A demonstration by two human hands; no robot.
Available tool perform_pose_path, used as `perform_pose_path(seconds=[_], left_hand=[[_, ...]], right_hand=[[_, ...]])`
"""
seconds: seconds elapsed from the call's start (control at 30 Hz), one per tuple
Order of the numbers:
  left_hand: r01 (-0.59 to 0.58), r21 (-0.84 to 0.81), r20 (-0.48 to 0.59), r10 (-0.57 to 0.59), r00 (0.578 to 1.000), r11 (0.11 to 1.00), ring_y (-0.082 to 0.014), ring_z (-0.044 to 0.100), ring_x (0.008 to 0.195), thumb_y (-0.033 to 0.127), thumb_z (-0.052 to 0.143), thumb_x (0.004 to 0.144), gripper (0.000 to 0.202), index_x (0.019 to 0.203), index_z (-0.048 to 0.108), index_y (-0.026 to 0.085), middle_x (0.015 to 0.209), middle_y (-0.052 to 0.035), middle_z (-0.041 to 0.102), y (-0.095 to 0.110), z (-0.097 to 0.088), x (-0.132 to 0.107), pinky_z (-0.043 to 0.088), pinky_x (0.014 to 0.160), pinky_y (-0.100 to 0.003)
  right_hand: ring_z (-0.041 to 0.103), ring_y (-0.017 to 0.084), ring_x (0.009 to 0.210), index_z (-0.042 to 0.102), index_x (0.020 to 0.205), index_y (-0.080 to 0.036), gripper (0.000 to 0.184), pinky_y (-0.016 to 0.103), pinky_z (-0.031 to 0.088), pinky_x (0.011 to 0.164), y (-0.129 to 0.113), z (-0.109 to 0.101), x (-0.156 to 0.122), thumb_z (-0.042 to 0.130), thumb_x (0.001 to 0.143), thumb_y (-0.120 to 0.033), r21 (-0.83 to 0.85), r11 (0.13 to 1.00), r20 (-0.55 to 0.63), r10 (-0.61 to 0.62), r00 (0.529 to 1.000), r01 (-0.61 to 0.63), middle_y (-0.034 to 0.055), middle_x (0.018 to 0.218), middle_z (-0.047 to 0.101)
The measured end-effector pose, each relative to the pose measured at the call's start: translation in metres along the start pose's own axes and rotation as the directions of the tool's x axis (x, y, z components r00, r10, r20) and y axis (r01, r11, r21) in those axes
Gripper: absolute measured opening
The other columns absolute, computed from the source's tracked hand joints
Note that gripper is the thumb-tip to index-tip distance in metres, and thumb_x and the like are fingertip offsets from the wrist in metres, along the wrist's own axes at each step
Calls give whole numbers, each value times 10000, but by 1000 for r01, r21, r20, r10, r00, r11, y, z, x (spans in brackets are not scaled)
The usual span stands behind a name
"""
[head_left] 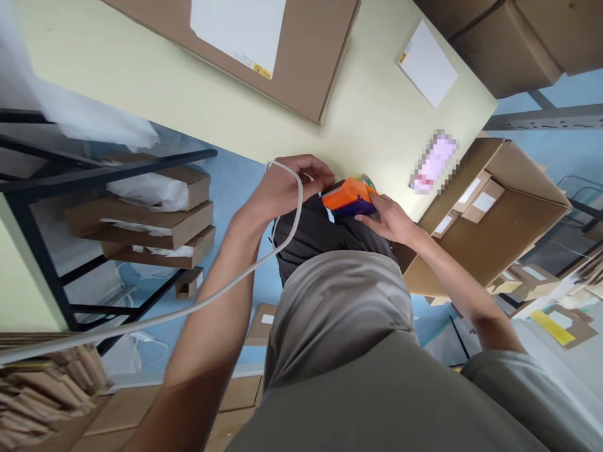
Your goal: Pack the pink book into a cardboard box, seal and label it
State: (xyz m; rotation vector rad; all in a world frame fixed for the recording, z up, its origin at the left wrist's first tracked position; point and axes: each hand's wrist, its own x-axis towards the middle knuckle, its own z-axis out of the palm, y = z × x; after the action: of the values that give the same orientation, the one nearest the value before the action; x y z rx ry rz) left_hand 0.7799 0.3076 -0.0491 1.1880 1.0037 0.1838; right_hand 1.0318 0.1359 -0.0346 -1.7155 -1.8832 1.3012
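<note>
My right hand [393, 218] is closed around an orange and purple tape dispenser [347, 194], held just off the table's near edge, above my lap. Part of a round green and yellow roll [367, 182] shows behind it. My left hand [294, 185] is at the dispenser's left end, fingers curled and thumb against them; whatever is pinched there is too small to make out. A pale cable [298, 213] loops over my left wrist and runs down along the forearm.
On the pale yellow table [372, 88] lie a flat cardboard box [311, 69], a white label sheet [428, 66] and a blurred-out phone-shaped object [434, 164]. A large open carton [509, 220] stands to the right. A black rack [42, 238] with cardboard trays is at left.
</note>
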Motion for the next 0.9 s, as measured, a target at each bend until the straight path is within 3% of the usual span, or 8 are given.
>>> perform_pose_path(seconds=[0.27,0.4,0.47,0.6,0.67,0.77,0.9], left_hand=[[-54,-20,-135,51,990,998,-210,745,804,326,865,903,107,898,800,241,861,-25,781,-18,10,-2,611,768,-355],[-99,24,-176,101,979,995,-188,704,817,455,910,914,257,897,764,245,867,-5,770,-28,5,-6,604,811,-365],[-174,17,-272,172,947,985,-158,677,811,527,928,923,340,891,751,239,872,7,767,-35,-8,-3,595,825,-355],[-279,19,-535,246,808,960,-134,680,871,589,932,964,427,949,752,202,919,-7,778,-57,-40,9,578,865,-324],[-286,6,-550,243,799,958,-146,691,909,623,953,942,468,976,755,200,964,-26,795,-69,-49,17,576,852,-320],[-322,-42,-535,251,807,946,-179,723,961,657,980,896,490,1008,774,226,1034,-46,816,-85,-49,31,593,839,-341],[-383,-41,-609,280,742,923,-199,740,1002,686,955,910,477,1033,780,259,1047,-36,795,-94,-41,51,621,870,-370]], right_hand=[[695,269,818,684,1191,-271,481,420,594,835,-1,1,6,594,1145,-741,63,994,0,94,996,-94,24,900,692],[732,284,841,687,1193,-268,483,446,622,872,0,-6,2,555,1162,-732,9,998,35,56,998,-57,57,951,745],[732,287,828,686,1147,-264,474,466,633,880,2,-13,-4,535,1172,-713,-52,998,31,30,999,-29,88,1000,774],[700,286,791,684,1072,-260,462,479,619,879,15,-28,-14,518,1185,-677,-219,975,-80,30,996,-47,132,1043,786],[691,299,815,680,1069,-246,465,478,606,891,22,-29,-14,510,1189,-662,-366,922,-143,81,986,-129,136,991,774],[689,315,872,671,1081,-211,458,469,595,924,30,-21,-6,483,1208,-609,-590,761,-233,160,959,-270,128,907,750],[697,304,893,677,1083,-199,442,475,615,963,41,-1,11,427,1236,-530,-700,628,-347,116,931,-339,112,892,731]])
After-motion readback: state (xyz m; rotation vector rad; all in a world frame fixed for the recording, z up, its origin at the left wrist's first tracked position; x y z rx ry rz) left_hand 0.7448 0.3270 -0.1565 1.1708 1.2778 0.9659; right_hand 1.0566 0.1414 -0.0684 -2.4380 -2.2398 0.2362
